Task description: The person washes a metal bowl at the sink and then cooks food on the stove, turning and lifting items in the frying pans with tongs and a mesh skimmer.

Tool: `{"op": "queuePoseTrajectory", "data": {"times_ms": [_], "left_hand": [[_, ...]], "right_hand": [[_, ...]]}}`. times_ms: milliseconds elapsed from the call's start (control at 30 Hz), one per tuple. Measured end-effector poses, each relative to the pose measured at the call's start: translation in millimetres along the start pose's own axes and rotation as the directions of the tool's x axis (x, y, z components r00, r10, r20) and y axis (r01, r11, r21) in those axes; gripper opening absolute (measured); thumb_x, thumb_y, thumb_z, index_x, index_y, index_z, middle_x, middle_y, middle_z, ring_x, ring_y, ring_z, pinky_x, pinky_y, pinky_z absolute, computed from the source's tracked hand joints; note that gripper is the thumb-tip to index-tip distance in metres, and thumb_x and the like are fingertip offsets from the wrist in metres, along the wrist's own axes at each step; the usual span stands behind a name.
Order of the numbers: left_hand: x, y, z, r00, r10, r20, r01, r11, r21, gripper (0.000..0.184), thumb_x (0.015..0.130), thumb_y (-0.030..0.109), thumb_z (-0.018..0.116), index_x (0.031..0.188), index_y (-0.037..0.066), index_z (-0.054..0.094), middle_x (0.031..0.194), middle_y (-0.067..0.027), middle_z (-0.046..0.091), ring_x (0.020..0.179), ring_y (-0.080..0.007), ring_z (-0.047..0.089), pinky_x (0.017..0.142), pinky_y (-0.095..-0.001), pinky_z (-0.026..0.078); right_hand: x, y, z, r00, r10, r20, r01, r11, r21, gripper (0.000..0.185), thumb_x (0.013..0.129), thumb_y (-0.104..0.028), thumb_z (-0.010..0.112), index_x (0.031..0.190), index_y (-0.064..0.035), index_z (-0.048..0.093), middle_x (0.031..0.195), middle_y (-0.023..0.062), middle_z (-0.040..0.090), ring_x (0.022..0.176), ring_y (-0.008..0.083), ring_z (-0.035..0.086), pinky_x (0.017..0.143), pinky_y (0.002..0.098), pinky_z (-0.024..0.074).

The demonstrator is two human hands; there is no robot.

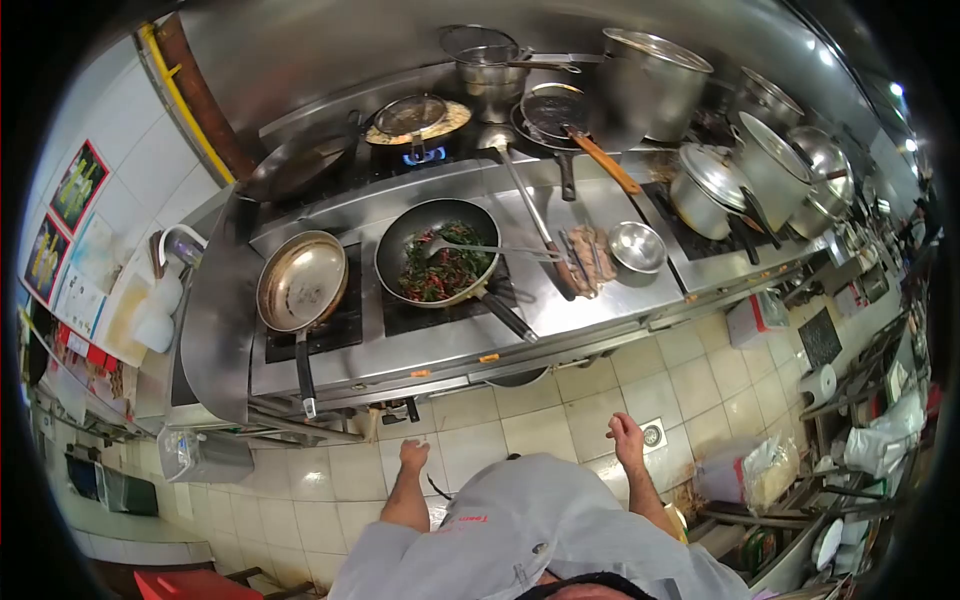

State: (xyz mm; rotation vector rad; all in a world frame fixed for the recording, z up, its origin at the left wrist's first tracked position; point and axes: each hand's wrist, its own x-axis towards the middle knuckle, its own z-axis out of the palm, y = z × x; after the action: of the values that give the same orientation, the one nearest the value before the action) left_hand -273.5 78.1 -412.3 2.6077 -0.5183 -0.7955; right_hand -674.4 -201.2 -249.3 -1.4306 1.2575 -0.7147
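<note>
My left hand (414, 456) hangs in front of the stove, empty, its fingers loosely apart. To the right, my right hand (626, 438) is also empty, with partly curled fingers and the thumb apart. Neither touches anything. Beyond them, a black wok (395, 225) holds dark greens and red pieces (432, 282), with a metal spatula (490, 249) resting in it. Left of the wok sits an empty steel pan (301, 280). A metal bowl (637, 247) and pale food pieces (590, 258) lie on the steel counter.
A pan with food (455, 120) sits over a blue flame (425, 155) at the back. Large pots (655, 85) and a lidded pot (703, 195) stand right. A ladle (525, 195) crosses the counter. A grey bin (205, 457) is left; bags (768, 470) are right.
</note>
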Motion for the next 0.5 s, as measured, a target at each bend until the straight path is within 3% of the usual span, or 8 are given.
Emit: {"op": "queuePoseTrajectory", "data": {"times_ms": [67, 100, 133, 167, 267, 300, 367, 500], "left_hand": [[5, -41, 11, 0.989, -0.031, -0.141, 0.015, 0.993, -0.115, 0.041, 0.066, 0.032, 0.067, 0.094, 0.003, 0.063, 0.100, -0.0188, 0.058, 0.095, -0.0346, 0.055, 0.087, -0.0382, 0.043], [2, -49, 6, 0.989, -0.041, -0.145, 0.023, 0.992, -0.121, 0.041, 0.066, 0.032, 0.067, 0.094, 0.003, 0.063, 0.100, -0.0188, 0.058, 0.095, -0.0346, 0.055, 0.087, -0.0382, 0.043], [-6, -57, 1, 0.993, 0.114, 0.000, -0.112, 0.978, 0.174, 0.031, 0.072, 0.029, 0.058, 0.092, 0.006, 0.063, 0.096, -0.0178, 0.059, 0.092, -0.0324, 0.056, 0.085, -0.0414, 0.043], [-12, -62, -2, 0.959, 0.218, 0.183, -0.277, 0.861, 0.426, 0.026, 0.078, 0.026, 0.049, 0.090, 0.009, 0.063, 0.092, -0.0167, 0.060, 0.089, -0.0302, 0.057, 0.082, -0.0447, 0.043], [-30, -90, 20, 0.937, 0.331, 0.114, -0.345, 0.819, 0.459, 0.020, 0.079, 0.021, 0.046, 0.083, 0.010, 0.062, 0.081, -0.0145, 0.060, 0.082, -0.0283, 0.058, 0.074, -0.0454, 0.044], [-33, -88, 22, 0.943, 0.278, 0.180, -0.331, 0.813, 0.480, 0.019, 0.078, 0.021, 0.047, 0.084, 0.012, 0.063, 0.084, -0.0144, 0.061, 0.083, -0.0301, 0.058, 0.074, -0.0436, 0.045], [-35, -89, 37, 0.999, 0.009, 0.041, -0.016, 0.983, 0.185, 0.017, 0.078, 0.019, 0.047, 0.082, 0.014, 0.063, 0.080, -0.0130, 0.061, 0.079, -0.0301, 0.058, 0.070, -0.0424, 0.046], [-48, -71, 21, 0.987, 0.133, -0.094, -0.110, 0.969, 0.222, 0.015, 0.078, 0.018, 0.048, 0.078, 0.013, 0.062, 0.075, -0.0116, 0.060, 0.075, -0.0295, 0.058, 0.068, -0.0430, 0.046]], "right_hand": [[22, -21, 8, 1.000, -0.005, 0.027, 0.004, 0.999, 0.050, 0.035, 0.087, -0.027, 0.054, 0.103, 0.0036, 0.055, 0.076, 0.0067, 0.058, 0.060, 0.0124, 0.055, 0.058, 0.0246, 0.0454], [34, -31, 12, 0.999, -0.005, 0.041, 0.001, 0.995, 0.101, 0.035, 0.087, -0.028, 0.053, 0.102, 0.0033, 0.055, 0.076, 0.0068, 0.058, 0.059, 0.0120, 0.054, 0.057, 0.0240, 0.0447], [46, -45, 15, 0.998, -0.048, 0.043, 0.043, 0.993, 0.110, 0.036, 0.087, -0.030, 0.053, 0.101, 0.0027, 0.056, 0.074, 0.0061, 0.058, 0.060, 0.0110, 0.053, 0.055, 0.0233, 0.0433], [58, -59, 19, 0.997, -0.049, 0.055, 0.043, 0.993, 0.107, 0.036, 0.087, -0.030, 0.053, 0.101, 0.0027, 0.056, 0.074, 0.0061, 0.058, 0.060, 0.0110, 0.053, 0.055, 0.0233, 0.0433], [96, -104, 35, 0.996, -0.085, 0.033, 0.076, 0.975, 0.209, 0.033, 0.088, -0.027, 0.052, 0.100, 0.0032, 0.056, 0.075, 0.0062, 0.058, 0.060, 0.0112, 0.053, 0.056, 0.0237, 0.0447], [111, -117, 40, 0.990, -0.140, 0.034, 0.129, 0.966, 0.226, 0.032, 0.088, -0.026, 0.051, 0.100, 0.0031, 0.056, 0.075, 0.0058, 0.058, 0.060, 0.0107, 0.053, 0.057, 0.0233, 0.0442], [132, -145, 50, 0.981, -0.187, 0.051, 0.169, 0.954, 0.246, 0.031, 0.089, -0.025, 0.050, 0.101, 0.0030, 0.056, 0.074, 0.0054, 0.058, 0.060, 0.0102, 0.053, 0.057, 0.0229, 0.0438], [167, -212, 83, 0.968, -0.243, 0.066, 0.212, 0.927, 0.309, 0.031, 0.090, -0.025, 0.049, 0.102, 0.0031, 0.056, 0.074, 0.0041, 0.057, 0.059, 0.0087, 0.052, 0.055, 0.0219, 0.0433]]}}
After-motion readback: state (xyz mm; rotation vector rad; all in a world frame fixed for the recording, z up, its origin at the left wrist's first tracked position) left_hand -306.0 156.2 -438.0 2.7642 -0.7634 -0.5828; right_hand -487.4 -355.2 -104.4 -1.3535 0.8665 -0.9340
